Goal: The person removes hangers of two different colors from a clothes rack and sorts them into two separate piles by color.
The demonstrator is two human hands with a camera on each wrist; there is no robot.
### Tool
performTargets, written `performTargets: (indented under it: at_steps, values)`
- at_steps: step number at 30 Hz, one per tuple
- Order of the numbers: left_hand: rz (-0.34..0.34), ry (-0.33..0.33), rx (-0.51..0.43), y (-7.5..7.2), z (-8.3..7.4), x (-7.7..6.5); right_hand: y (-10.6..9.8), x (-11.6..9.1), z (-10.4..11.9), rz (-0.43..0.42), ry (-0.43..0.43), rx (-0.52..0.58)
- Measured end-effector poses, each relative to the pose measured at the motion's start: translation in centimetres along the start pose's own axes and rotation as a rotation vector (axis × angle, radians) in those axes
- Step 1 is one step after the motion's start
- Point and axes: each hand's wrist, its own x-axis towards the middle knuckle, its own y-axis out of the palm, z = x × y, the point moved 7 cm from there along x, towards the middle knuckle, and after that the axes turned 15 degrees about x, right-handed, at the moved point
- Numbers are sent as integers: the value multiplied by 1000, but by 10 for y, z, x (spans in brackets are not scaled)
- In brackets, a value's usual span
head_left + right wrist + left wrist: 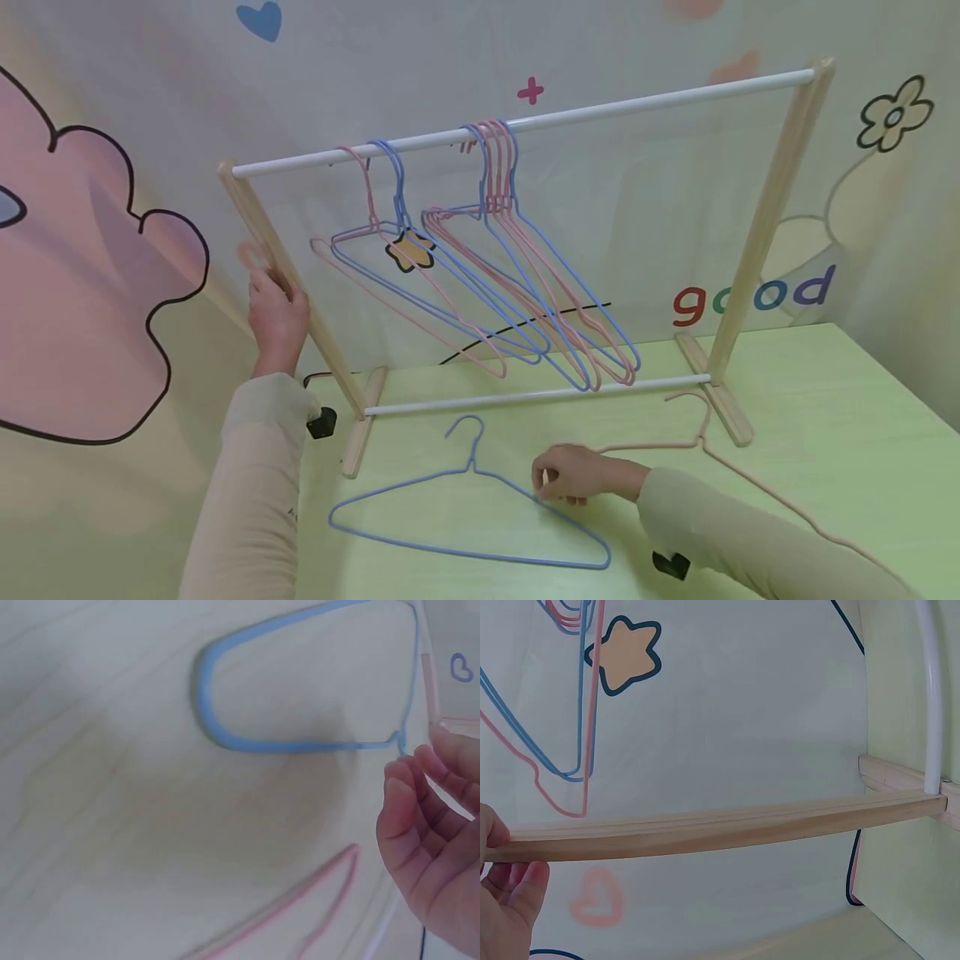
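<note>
My left hand (279, 321) grips the left wooden post (705, 832) of a clothes rack, thumb on one side and fingers on the other. Over the green table, my right hand (573, 473) hovers by the right shoulder of a blue hanger (420, 546). Its fingers (397, 806) are loosely curled, with nothing visible between them. The blue hanger lies flat, hook toward the rack. Partly behind my right hand and forearm lies a pink hanger (772, 492). Pink hangers (420, 329) and blue hangers (577, 287) hang from the rack's white top rod (637, 106).
The rack's lower white rod (540, 397) runs just above the table (840, 392). Its right post (768, 225) stands on a wooden foot (716, 392). Behind it hangs a printed backdrop (600, 33). Small black objects (322, 423) show beside each forearm.
</note>
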Motion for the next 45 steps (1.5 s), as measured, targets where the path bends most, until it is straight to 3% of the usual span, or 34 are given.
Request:
performTargets:
  at_steps: [6, 15, 23, 30, 39, 45]
  values:
    - [7, -10, -5, 1, 1, 1, -8, -9, 23, 21, 17, 8]
    - [8, -6, 9, 1, 3, 1, -23, -23, 71, 58, -94, -66]
    - [-1, -5, 20, 0, 4, 0, -32, -34, 100, 62, -109, -111]
    - [27, -9, 13, 0, 5, -2, -40, -45, 138, 36, -222, -261]
    - [19, 4, 4, 0, 2, -2, -51, -56, 174, 10, -351, -328]
    - [9, 10, 1, -1, 0, -2, -69, -65, 196, -80, -432, -358]
